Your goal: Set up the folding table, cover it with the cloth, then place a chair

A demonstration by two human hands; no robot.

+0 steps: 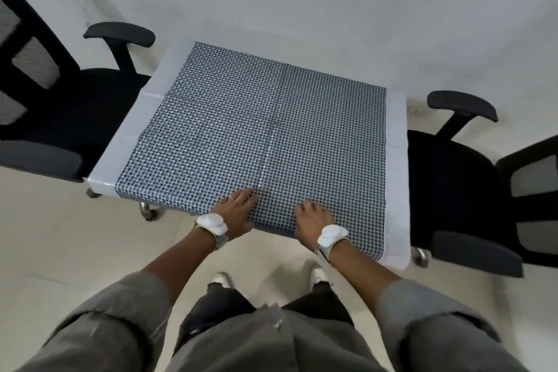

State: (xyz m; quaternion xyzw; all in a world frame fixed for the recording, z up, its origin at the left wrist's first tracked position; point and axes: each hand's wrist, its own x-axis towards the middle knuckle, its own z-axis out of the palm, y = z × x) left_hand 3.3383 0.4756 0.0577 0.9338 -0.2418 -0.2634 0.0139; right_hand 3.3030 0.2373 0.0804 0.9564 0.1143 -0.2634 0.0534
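Note:
The white folding table (396,160) stands unfolded in front of me. A blue-and-white checked cloth (241,130) lies spread over its top, with bare white strips showing along the left and right sides. My left hand (237,208) rests flat on the cloth at the near edge, fingers apart. My right hand (312,217) lies flat on the cloth just to the right of it, also at the near edge. A black office chair (75,106) stands against the table's left side. Another black office chair (453,184) stands against its right side.
A white wall rises directly behind the table. Pale tiled floor (75,235) lies around me. Chair castors (148,211) show below the table's near left corner, and one castor (421,255) near the right corner. My shoes (223,279) are close to the table's near edge.

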